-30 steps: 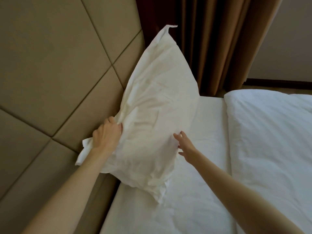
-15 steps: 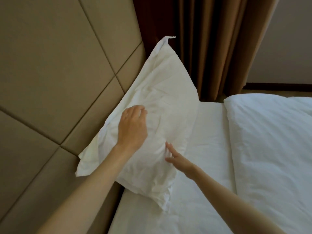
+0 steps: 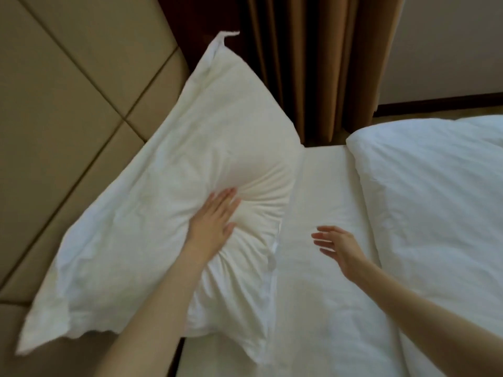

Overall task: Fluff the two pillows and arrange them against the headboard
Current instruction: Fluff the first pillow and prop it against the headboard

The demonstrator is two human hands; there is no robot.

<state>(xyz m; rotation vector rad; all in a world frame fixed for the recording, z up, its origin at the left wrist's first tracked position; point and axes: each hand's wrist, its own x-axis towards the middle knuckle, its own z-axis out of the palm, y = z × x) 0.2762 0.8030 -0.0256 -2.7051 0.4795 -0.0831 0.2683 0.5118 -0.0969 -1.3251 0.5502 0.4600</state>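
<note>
I see one white pillow (image 3: 174, 202) in a wrinkled cotton case, leaning at a slant with its back against the padded tan headboard (image 3: 68, 110) and its lower edge on the bed. One pointed corner sticks up at the top. A deep dent is pressed into its front, with creases fanning out from it. The headboard is quilted in large stitched panels.

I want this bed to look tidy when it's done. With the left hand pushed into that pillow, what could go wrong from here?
1. The left hand presses a deep dent into the white pillow, with creases fanning out from it; if they are not smoothed, the pillow may look crumpled rather than plump.
2. The pillow leans at a slant on the tan padded headboard, one corner hanging past the white mattress sheet; it might slump. The right hand hovers open, touching nothing.
</note>
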